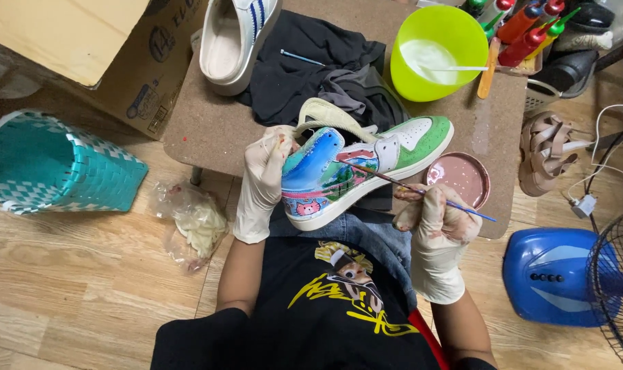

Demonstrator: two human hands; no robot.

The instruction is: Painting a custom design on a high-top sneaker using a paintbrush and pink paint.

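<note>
A high-top sneaker (366, 168), painted blue, green and pink, lies on its side over my lap at the edge of a low brown table (208, 130). My left hand (260, 181), in a pale glove, grips its heel and collar. My right hand (438, 229), also gloved, holds a thin paintbrush (421, 190) whose tip touches the shoe's side panel. A round pinkish lid (460, 177) lies on the table just beyond my right hand.
On the table sit a white sneaker (232, 38), dark cloth (311, 65), a lime-green bowl (438, 51) with white liquid and several paint bottles (527, 31). A cardboard box (85, 48), teal woven basket (51, 164), plastic bag (191, 219), sandals (544, 151) and blue fan (565, 274) surround it.
</note>
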